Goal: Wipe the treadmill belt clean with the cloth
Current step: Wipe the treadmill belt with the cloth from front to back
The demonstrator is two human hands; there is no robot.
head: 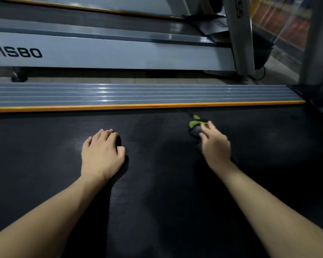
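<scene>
The black textured treadmill belt [157, 183] fills the lower half of the head view. A small dark grey and green cloth [195, 125] lies bunched on the belt near the orange strip. My right hand [215, 144] lies palm down over the cloth's near part, its fingers stretched out and touching it; part of the cloth is hidden under the hand. Further left, my left hand [102, 151] rests palm down on the bare belt, fingers loosely bent and holding nothing.
An orange strip [138, 106] and a grey ribbed side rail [138, 94] border the belt's far edge. Beyond a narrow gap of floor stands a second treadmill [119, 54] marked MS80. Grey uprights [315, 43] rise at the right.
</scene>
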